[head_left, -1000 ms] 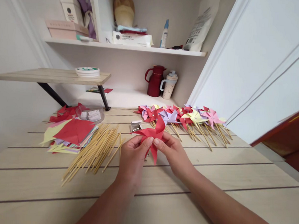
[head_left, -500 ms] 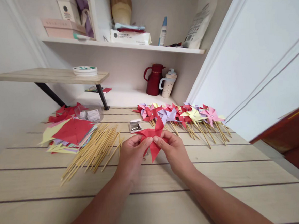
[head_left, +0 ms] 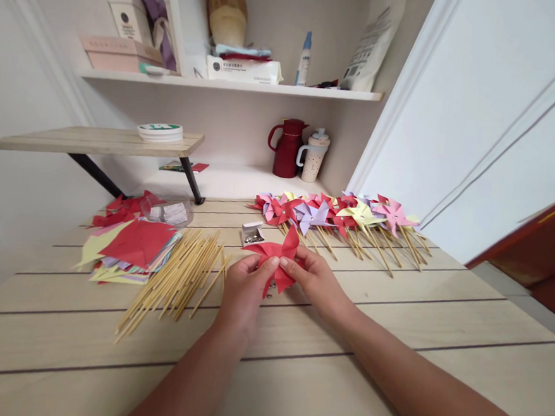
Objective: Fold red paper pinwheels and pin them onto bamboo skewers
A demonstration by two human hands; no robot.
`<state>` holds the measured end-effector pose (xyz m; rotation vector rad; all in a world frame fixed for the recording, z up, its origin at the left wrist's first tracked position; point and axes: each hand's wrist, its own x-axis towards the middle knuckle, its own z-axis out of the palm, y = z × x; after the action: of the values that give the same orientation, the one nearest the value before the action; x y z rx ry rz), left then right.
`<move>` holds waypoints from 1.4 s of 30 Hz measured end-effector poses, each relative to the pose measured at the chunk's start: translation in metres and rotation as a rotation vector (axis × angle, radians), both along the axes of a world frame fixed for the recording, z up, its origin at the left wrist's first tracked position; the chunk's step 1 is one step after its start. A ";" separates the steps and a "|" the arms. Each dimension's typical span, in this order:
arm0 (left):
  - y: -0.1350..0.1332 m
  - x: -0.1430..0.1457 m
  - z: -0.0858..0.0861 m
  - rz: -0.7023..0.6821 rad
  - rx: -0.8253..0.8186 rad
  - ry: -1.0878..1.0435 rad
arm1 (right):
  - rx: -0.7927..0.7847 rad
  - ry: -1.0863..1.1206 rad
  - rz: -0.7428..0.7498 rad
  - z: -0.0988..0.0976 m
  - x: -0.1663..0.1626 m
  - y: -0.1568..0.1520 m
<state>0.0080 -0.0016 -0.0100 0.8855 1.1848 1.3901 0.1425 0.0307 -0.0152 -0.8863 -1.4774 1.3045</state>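
Observation:
A red paper pinwheel (head_left: 288,244) is held up over the table between my two hands. My left hand (head_left: 247,288) grips it from the left, thumb pressed near its centre. From the other side my right hand (head_left: 317,280) pinches it, its thumb close to the left one. The fingers behind the paper are partly hidden. A few small metal bits (head_left: 270,291) lie on the table just below the pinwheel. Behind it stands a small open box (head_left: 253,233) with shiny metal pieces inside.
Bamboo sticks (head_left: 172,283) lie in a loose bundle to the left, beside a stack of coloured paper (head_left: 137,244). Finished pinwheels on sticks (head_left: 360,215) are piled at the back right. A raised wooden shelf (head_left: 96,141) overhangs the back left; a red jug (head_left: 288,148) stands behind.
The pinwheel has turned a little between my hands, and its lower blades now point differently. Both hands stay in nearly the same place, thumbs still at its middle.

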 end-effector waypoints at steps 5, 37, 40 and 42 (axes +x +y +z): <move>0.002 -0.001 -0.004 0.005 -0.017 0.007 | -0.015 -0.051 0.008 -0.011 0.002 0.006; 0.006 -0.005 -0.013 0.004 -0.031 0.036 | 0.046 -0.251 0.079 -0.012 0.004 0.011; 0.007 -0.005 -0.014 -0.001 -0.039 0.046 | 0.049 -0.260 0.079 -0.010 0.004 0.010; 0.008 -0.006 -0.014 -0.008 -0.045 0.049 | 0.049 -0.271 0.074 -0.010 0.004 0.009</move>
<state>0.0024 0.0061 -0.0241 0.8964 1.2441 1.3369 0.1469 0.0399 -0.0248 -1.0147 -1.7598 1.2317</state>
